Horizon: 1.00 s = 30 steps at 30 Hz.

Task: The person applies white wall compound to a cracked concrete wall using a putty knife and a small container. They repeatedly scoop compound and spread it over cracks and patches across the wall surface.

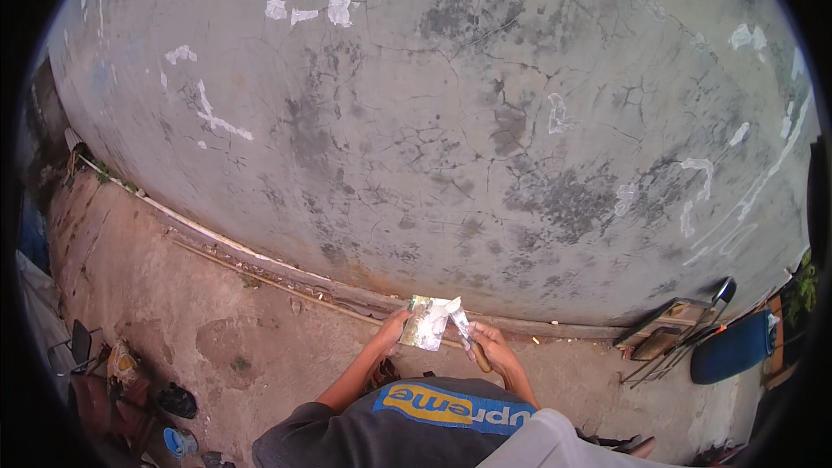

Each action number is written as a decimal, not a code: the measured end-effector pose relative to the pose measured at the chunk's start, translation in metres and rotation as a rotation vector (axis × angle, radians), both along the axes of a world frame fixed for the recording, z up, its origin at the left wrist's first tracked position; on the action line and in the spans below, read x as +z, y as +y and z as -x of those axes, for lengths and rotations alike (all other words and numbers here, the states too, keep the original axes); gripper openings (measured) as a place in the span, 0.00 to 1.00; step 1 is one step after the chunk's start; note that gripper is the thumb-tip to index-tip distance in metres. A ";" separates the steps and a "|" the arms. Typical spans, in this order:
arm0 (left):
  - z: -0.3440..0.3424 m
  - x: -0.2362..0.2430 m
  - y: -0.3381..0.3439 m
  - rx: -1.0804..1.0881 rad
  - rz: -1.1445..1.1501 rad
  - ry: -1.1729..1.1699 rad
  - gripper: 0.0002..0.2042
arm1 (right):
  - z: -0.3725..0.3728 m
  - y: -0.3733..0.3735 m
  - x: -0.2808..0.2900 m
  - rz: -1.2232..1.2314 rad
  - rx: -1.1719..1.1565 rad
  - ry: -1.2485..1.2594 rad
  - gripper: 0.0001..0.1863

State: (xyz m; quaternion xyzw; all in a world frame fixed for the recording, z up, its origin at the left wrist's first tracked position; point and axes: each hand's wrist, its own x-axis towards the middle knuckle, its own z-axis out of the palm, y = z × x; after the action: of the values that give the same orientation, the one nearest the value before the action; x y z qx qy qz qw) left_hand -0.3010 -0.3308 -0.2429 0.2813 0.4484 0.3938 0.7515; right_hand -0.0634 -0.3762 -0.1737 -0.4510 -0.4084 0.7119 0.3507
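My left hand (395, 329) grips the left edge of a small flat rectangular board (423, 338). A smear of white putty (432, 315) lies on its surface. In my right hand (492, 347) is a putty knife (460, 322) with a wooden handle, its blade pointing up and away from me. White putty shows near the blade's tip, which is at the board's right edge; whether the two touch I cannot tell. Both hands are held in front of my chest, close to the foot of a grey wall (381, 165) with cracks, dark stains and white patches.
A thin pipe (212, 235) runs along the wall's base. To the right, wooden boards (672, 325) lean on the wall beside a blue-seated chair (732, 348). At the lower left are a blue bucket (180, 442), a black bag (178, 400) and a brown chair (91, 394).
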 end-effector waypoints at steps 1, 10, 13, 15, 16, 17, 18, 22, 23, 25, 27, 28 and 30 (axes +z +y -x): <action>-0.007 -0.022 -0.015 0.021 -0.007 0.040 0.21 | -0.007 -0.014 -0.003 0.011 -0.040 0.011 0.10; -0.047 -0.041 -0.107 0.092 0.162 0.009 0.20 | -0.046 -0.099 -0.012 0.069 -0.105 0.017 0.10; -0.050 -0.039 -0.117 0.090 0.146 0.019 0.21 | -0.044 -0.107 -0.013 0.059 -0.107 0.026 0.11; -0.046 -0.025 -0.119 0.078 0.152 -0.045 0.21 | -0.036 -0.110 -0.004 0.064 -0.101 0.034 0.11; -0.044 -0.017 -0.117 0.066 0.155 -0.078 0.21 | -0.033 -0.112 -0.001 0.054 -0.092 0.040 0.11; -0.043 -0.006 -0.116 0.088 0.149 -0.073 0.20 | -0.031 -0.114 0.002 0.040 -0.085 0.047 0.11; -0.042 0.007 -0.114 0.108 0.141 -0.067 0.19 | -0.028 -0.113 0.005 0.023 -0.081 0.056 0.11; -0.017 0.028 -0.088 0.064 0.097 -0.188 0.20 | -0.013 -0.095 0.021 0.029 -0.075 0.159 0.10; -0.009 0.049 -0.081 0.071 0.071 -0.179 0.20 | -0.007 -0.085 0.025 0.018 -0.062 0.192 0.10; 0.016 0.058 -0.063 -0.010 0.019 -0.229 0.20 | 0.006 -0.069 0.036 -0.006 -0.042 0.207 0.10; 0.034 0.082 -0.050 0.016 -0.017 -0.240 0.19 | 0.023 -0.051 0.040 -0.064 -0.012 0.195 0.12; 0.045 0.083 -0.043 0.045 -0.053 -0.255 0.19 | 0.032 -0.042 0.039 -0.093 0.019 0.195 0.12; 0.067 0.095 -0.031 0.105 -0.044 -0.249 0.19 | 0.062 -0.021 0.041 -0.127 0.053 0.172 0.13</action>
State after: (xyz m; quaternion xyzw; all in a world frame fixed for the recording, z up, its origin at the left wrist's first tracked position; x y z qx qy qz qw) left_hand -0.3678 -0.3618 -0.1481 0.2225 0.3570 0.4741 0.7735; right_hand -0.1252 -0.3973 -0.1331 -0.3542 -0.4329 0.7295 0.3936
